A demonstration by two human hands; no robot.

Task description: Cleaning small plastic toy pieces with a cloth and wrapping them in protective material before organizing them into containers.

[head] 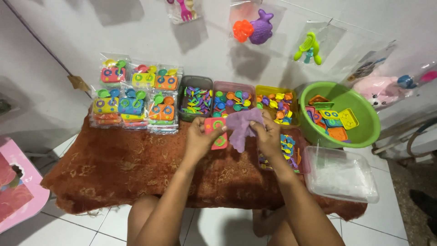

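Observation:
My left hand grips a small red toy stove with green rings on its top, held above the brown cloth-covered table. My right hand holds a purple cloth pressed against the right side of the toy. Both hands are close together at the table's middle, just in front of the trays of small plastic pieces.
Packed toy sets in clear bags lie at back left. Three trays of colourful toy utensils stand behind my hands. A green basin of toy stoves sits at right, a clear box of bags before it. A pink box lies at left.

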